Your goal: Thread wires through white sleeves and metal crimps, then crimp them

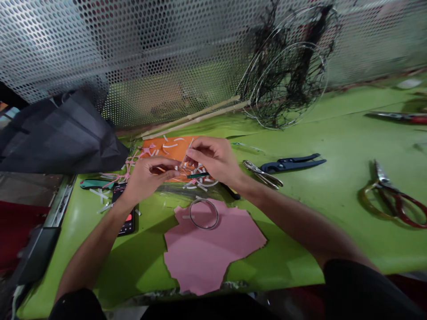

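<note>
Pink sheet [207, 253], wire ring [203, 214] on it — just beyond, left hand [150, 175], right hand [213, 158] pinch 1 white strip [182, 166].

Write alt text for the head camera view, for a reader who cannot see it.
The left hand and right hand pinch a thin strip over an orange sheet on a green table. A wire ring lies on pink paper; pliers and scissors lie rightward.

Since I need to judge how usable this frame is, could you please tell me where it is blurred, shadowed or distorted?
Head view: the left hand and right hand are fairly sharp; the left margin and the scissors at far right are soft; dark shadows fall on the green table beside the pink sheet; the wide lens bows the table's edges.
</note>
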{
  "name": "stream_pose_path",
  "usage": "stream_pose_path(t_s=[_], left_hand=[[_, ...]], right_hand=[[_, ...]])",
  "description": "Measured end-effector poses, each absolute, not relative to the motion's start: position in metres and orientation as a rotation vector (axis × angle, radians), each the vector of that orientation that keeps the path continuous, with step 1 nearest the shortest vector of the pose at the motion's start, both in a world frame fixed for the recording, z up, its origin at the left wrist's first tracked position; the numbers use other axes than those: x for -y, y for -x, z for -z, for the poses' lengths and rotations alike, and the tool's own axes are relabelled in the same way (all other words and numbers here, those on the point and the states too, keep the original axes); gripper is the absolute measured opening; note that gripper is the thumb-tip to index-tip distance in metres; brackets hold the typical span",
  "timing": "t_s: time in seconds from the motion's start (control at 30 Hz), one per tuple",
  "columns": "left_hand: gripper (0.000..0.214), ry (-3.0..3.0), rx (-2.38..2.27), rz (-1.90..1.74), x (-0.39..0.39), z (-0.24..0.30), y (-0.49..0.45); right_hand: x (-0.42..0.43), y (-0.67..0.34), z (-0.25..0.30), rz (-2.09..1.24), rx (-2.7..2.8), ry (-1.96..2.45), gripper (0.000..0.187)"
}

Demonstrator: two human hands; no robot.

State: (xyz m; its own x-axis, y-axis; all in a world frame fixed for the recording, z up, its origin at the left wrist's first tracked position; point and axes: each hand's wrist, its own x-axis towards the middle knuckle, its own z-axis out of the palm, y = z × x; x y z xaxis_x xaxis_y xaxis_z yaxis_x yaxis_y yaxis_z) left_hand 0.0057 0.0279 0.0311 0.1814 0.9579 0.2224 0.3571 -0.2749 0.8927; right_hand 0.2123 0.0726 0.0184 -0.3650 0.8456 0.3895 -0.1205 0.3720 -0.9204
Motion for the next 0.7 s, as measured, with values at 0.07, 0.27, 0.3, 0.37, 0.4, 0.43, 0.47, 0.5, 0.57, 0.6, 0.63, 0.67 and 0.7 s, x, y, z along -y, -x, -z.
stream_pose_path(t_s=[0.07,0.27,0.3,0.37,0.4,0.43,0.47,0.5,0.57,0.6,0.63,0.67,0.7], left_hand=[[0.022,-1.760,-1.237,-1.080,-0.028,-0.031,-0.005],[0.021,-1.780,-1.202,-1.058,-0.029,-0.032,-0.005],[0.022,-1.760,-1.194,-1.059,-0.029,-0.031,-0.005],[0.024,-1.686,-1.167,-1.072,-0.028,-0.029,-0.008],[0.025,-1.642,-1.151,-1.082,-0.028,-0.028,-0.010],[0.026,-1.601,-1.138,-1.093,-0.027,-0.027,-0.012],[0.028,-1.565,-1.130,-1.106,-0.027,-0.026,-0.014],[0.029,-1.539,-1.127,-1.120,-0.026,-0.025,-0.016],[0.028,-1.512,-1.135,-1.155,-0.026,-0.023,-0.018],[0.027,-1.509,-1.145,-1.177,-0.026,-0.023,-0.019],[0.025,-1.513,-1.155,-1.199,-0.026,-0.022,-0.019],[0.023,-1.522,-1.165,-1.219,-0.026,-0.022,-0.019],[0.022,-1.533,-1.175,-1.239,-0.026,-0.022,-0.018]], right_hand=[[-0.072,-0.212,-0.019,-1.192,1.615,0.654,0.022],[-0.073,-0.211,-0.018,-1.214,1.585,0.634,0.024],[-0.073,-0.211,-0.018,-1.215,1.576,0.636,0.025],[-0.073,-0.211,-0.018,-1.206,1.564,0.643,0.028],[-0.073,-0.211,-0.018,-1.195,1.559,0.646,0.029],[-0.073,-0.211,-0.019,-1.184,1.554,0.649,0.030],[-0.073,-0.211,-0.019,-1.176,1.551,0.650,0.031],[-0.073,-0.212,-0.020,-1.171,1.547,0.650,0.031],[-0.072,-0.212,-0.021,-1.180,1.540,0.656,0.031],[-0.071,-0.212,-0.022,-1.191,1.539,0.660,0.031],[-0.071,-0.212,-0.022,-1.201,1.537,0.663,0.031],[-0.071,-0.212,-0.022,-1.210,1.538,0.666,0.030],[-0.071,-0.212,-0.022,-1.218,1.539,0.665,0.030]])
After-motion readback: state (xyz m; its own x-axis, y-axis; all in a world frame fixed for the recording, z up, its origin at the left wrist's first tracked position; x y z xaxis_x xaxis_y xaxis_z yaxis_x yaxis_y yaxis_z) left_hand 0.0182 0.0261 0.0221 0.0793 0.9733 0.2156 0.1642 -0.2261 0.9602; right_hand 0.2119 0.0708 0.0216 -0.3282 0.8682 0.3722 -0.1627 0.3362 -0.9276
